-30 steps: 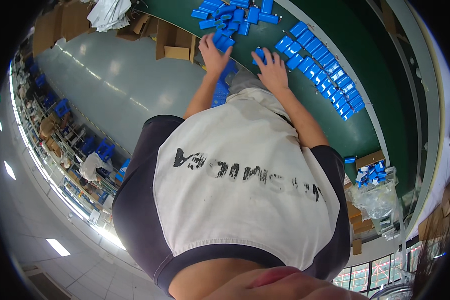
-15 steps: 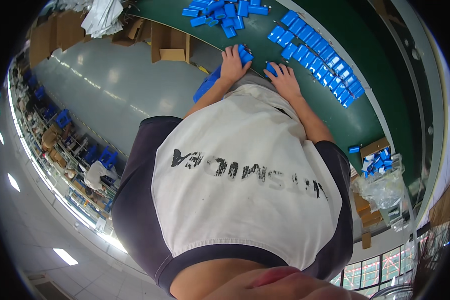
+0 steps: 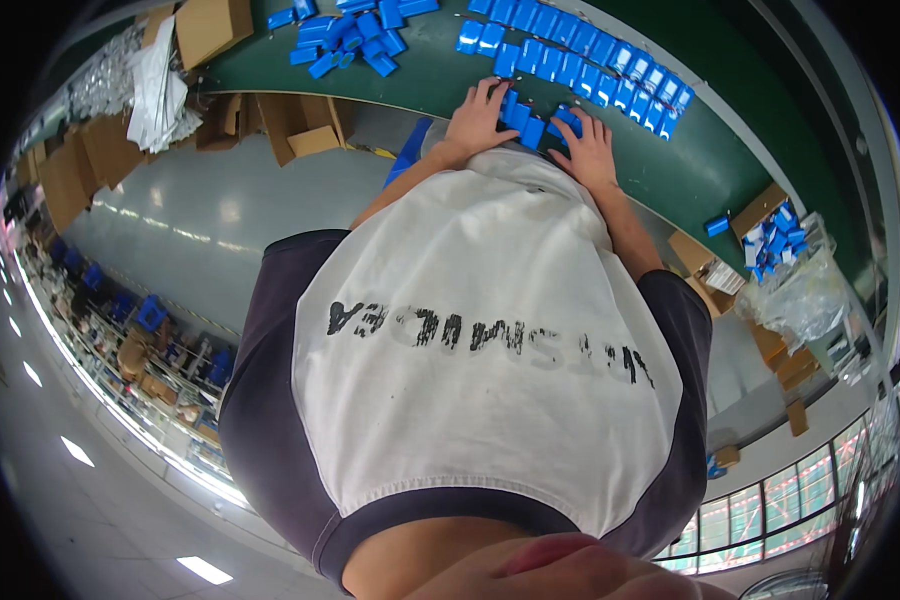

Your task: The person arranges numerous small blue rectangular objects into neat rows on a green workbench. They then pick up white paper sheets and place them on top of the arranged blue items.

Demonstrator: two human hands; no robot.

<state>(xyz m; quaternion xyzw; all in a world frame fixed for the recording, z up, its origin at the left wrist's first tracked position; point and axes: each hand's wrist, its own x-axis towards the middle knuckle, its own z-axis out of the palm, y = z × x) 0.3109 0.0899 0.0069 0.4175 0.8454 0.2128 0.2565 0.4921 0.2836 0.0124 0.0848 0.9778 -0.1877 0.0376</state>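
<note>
Hands: left [image 3: 477, 122], right [image 3: 588, 150] flat, fingers spread | blue packs [image 3: 526, 122] between them

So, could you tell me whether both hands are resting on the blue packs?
Yes, the left hand and right hand both lie on the blue packs on the green belt.

Both hands are resting flat on the green table [image 3: 690, 170], the left hand [image 3: 478, 118] and right hand [image 3: 590, 152] pressing a small cluster of blue packs [image 3: 526, 118], apparently gathering them; a row of packs [image 3: 590, 62] is lying beyond.
</note>
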